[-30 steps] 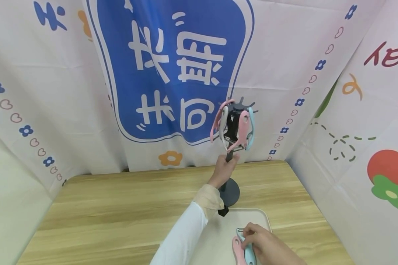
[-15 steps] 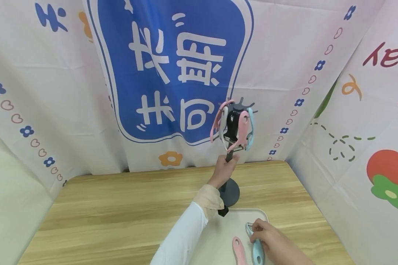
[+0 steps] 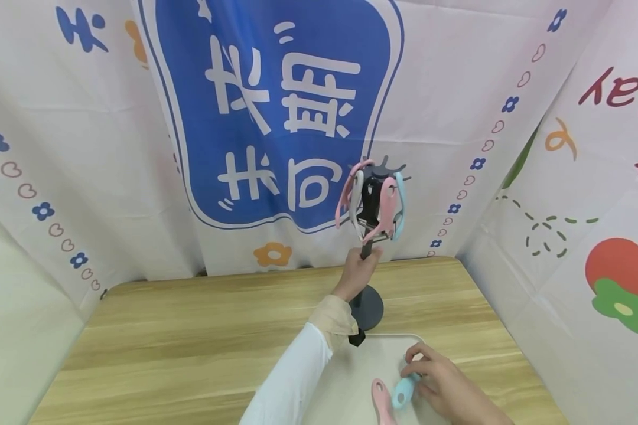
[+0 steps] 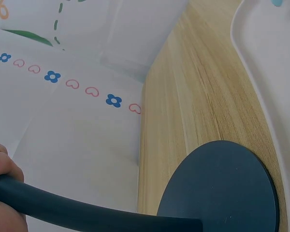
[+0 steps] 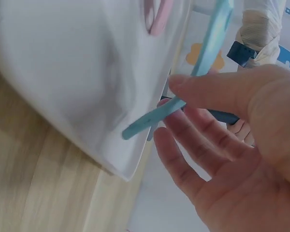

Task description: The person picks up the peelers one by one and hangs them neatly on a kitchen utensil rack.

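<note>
My left hand (image 3: 357,274) grips the dark pole (image 4: 77,208) of a stand whose round base (image 3: 369,308) rests on the table. Peelers hang from the hooks at its top, among them a pink peeler (image 3: 387,206), a pale grey one and a light blue one. Over the tray (image 3: 345,378), my right hand (image 3: 441,378) pinches a light blue peeler (image 5: 154,116) between thumb and fingers; its handle end (image 3: 403,393) points toward me, and the fingers cover its head in the head view. Left of it, a pink peeler (image 3: 380,401) lies on the tray.
The wooden table (image 3: 181,342) reaches back to a printed white curtain (image 3: 425,88), with another curtain along the right side. Bare hooks (image 3: 399,171) stick out at the back and right of the stand's top. The stand's base sits just behind the tray's far edge.
My right hand has drawn the light blue peeler rightward from beside the pink one, and its handle now looks tilted and foreshortened. My left hand keeps its grip on the pole.
</note>
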A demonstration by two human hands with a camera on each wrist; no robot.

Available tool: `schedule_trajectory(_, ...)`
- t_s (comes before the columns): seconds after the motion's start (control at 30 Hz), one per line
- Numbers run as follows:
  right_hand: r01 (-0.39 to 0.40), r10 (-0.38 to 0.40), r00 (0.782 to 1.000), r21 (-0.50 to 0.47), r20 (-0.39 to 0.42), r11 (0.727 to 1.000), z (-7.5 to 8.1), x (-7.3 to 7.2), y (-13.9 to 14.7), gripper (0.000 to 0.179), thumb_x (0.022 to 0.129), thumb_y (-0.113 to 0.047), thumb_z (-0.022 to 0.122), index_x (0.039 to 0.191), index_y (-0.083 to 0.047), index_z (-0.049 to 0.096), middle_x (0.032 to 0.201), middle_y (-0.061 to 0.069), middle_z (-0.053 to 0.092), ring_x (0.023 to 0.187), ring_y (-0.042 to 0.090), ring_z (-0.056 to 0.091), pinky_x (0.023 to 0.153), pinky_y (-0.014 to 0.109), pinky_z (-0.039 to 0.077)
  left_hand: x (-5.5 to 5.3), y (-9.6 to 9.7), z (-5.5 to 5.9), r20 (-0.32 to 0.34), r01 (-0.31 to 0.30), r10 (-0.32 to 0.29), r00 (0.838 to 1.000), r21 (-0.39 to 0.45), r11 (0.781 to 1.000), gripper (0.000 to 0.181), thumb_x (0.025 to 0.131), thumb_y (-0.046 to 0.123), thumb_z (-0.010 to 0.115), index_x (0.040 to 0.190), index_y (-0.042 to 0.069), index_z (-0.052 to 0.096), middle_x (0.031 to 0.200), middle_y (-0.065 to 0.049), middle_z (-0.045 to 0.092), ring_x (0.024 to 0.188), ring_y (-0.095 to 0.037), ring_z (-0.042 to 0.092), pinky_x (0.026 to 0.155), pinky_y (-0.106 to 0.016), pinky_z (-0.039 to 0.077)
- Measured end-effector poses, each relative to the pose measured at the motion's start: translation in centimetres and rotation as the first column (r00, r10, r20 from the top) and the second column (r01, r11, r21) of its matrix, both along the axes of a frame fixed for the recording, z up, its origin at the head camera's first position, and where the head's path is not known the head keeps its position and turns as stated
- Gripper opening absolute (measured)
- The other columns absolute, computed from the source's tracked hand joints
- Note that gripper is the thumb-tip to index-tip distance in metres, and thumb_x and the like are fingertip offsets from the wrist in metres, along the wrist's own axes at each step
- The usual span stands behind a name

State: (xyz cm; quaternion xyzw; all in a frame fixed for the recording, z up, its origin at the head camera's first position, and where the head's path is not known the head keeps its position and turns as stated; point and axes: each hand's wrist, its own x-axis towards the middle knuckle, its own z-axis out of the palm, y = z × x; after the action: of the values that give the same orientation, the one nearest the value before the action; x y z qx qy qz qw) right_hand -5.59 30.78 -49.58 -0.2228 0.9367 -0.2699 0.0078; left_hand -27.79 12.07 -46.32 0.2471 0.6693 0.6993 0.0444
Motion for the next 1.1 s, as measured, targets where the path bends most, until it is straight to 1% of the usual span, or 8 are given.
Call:
schedule_trajectory(0.2, -0.025, 0.010, 0.995, -0.157, -0.096, 0.987, 0.0, -0.6, -0.1, 0.044, 0.082, 0.008, 0.085, 0.108, -0.026, 0.077, 0.116, -0.011, 0.065, 0.101, 0.007, 0.065, 0.086, 0.029, 0.061, -0.1, 0.1, 0.1, -0.006, 0.002, -0.002, 1.000, -0.005, 1.000, 0.056, 0.111, 0.032, 0.053, 0.060, 0.014, 0.038, 0.051, 0.008, 0.030, 0.045, -0.011, 0.023, 0.049, -0.028, 0.025)
schedule_trajectory(0.33, -0.089, 0.035, 0.976, -0.251, -0.213, 0.964, 0.1, -1.1, -0.1, 0.051, 0.079, 0.016, 0.083, 0.112, -0.022, 0.074, 0.115, -0.005, 0.068, 0.096, 0.008, 0.068, 0.077, 0.029, 0.061, -0.1, 0.1, 0.2, -0.009, -0.004, 0.004, 1.000, -0.003, 1.000, 0.056, 0.111, 0.032, 0.053, 0.060, 0.014, 0.039, 0.051, 0.007, 0.030, 0.045, -0.011, 0.023, 0.050, -0.028, 0.024)
schedule_trajectory(0.43, -0.076, 0.002, 0.963, -0.268, -0.268, 0.960, 0.5, -1.6, -0.1, 0.049, 0.080, 0.013, 0.084, 0.114, -0.020, 0.074, 0.114, -0.006, 0.071, 0.093, 0.006, 0.069, 0.075, 0.030, 0.062, -0.2, 0.1, 0.2, -0.007, -0.006, 0.006, 1.000, 0.000, 1.000, 0.056, 0.111, 0.032, 0.053, 0.060, 0.014, 0.039, 0.050, 0.007, 0.030, 0.045, -0.011, 0.023, 0.049, -0.028, 0.024)
schedule_trajectory(0.6, 0.033, -0.113, 0.947, -0.260, -0.301, 0.965, 1.8, -2.3, 0.2, 0.045, 0.084, -0.002, 0.089, 0.119, -0.025, 0.075, 0.114, -0.014, 0.074, 0.099, 0.007, 0.071, 0.085, 0.031, 0.061, -0.2, 0.1, 0.3, -0.005, -0.004, 0.004, 1.000, 0.001, 1.000, 0.056, 0.110, 0.033, 0.053, 0.058, 0.015, 0.039, 0.050, 0.008, 0.030, 0.044, -0.011, 0.024, 0.049, -0.028, 0.024)
schedule_trajectory(0.7, 0.048, -0.143, 0.935, -0.286, -0.323, 0.957, 2.8, -2.8, 0.5, 0.044, 0.085, -0.002, 0.088, 0.122, -0.022, 0.075, 0.116, -0.011, 0.075, 0.106, 0.009, 0.072, 0.095, 0.026, 0.058, -0.2, 0.1, 0.3, -0.002, 0.001, -0.001, 1.000, -0.003, 1.000, 0.056, 0.110, 0.033, 0.053, 0.059, 0.015, 0.039, 0.050, 0.009, 0.030, 0.044, -0.011, 0.024, 0.049, -0.028, 0.025)
schedule_trajectory(0.8, 0.009, -0.141, 0.931, -0.368, -0.336, 0.930, 3.6, -3.6, 0.8, 0.043, 0.086, 0.007, 0.084, 0.124, -0.013, 0.075, 0.116, -0.001, 0.075, 0.110, 0.008, 0.072, 0.098, 0.023, 0.056, -0.1, 0.0, 0.3, 0.004, 0.004, -0.004, 1.000, -0.004, 1.000, 0.056, 0.110, 0.033, 0.053, 0.059, 0.015, 0.039, 0.050, 0.009, 0.030, 0.045, -0.011, 0.024, 0.049, -0.028, 0.025)
schedule_trajectory(0.93, -0.057, -0.132, 0.936, -0.513, -0.326, 0.857, 4.5, -4.8, 1.1, 0.044, 0.086, 0.021, 0.074, 0.126, 0.003, 0.071, 0.115, 0.009, 0.072, 0.109, 0.006, 0.071, 0.097, 0.025, 0.058, -0.1, 0.0, 0.2, 0.001, -0.003, 0.003, 1.000, -0.001, 1.000, 0.056, 0.110, 0.034, 0.053, 0.060, 0.014, 0.039, 0.051, 0.008, 0.030, 0.045, -0.012, 0.024, 0.049, -0.029, 0.024)
schedule_trajectory(1.1, -0.103, -0.143, 0.935, -0.636, -0.323, 0.765, 5.6, -5.9, 1.3, 0.042, 0.088, 0.029, 0.064, 0.128, 0.017, 0.064, 0.117, 0.006, 0.068, 0.108, 0.007, 0.071, 0.098, 0.026, 0.058, 0.0, -0.1, 0.1, 0.002, -0.004, 0.004, 1.000, -0.005, 1.000, 0.056, 0.110, 0.033, 0.054, 0.060, 0.015, 0.039, 0.051, 0.008, 0.031, 0.046, -0.011, 0.025, 0.050, -0.028, 0.025)
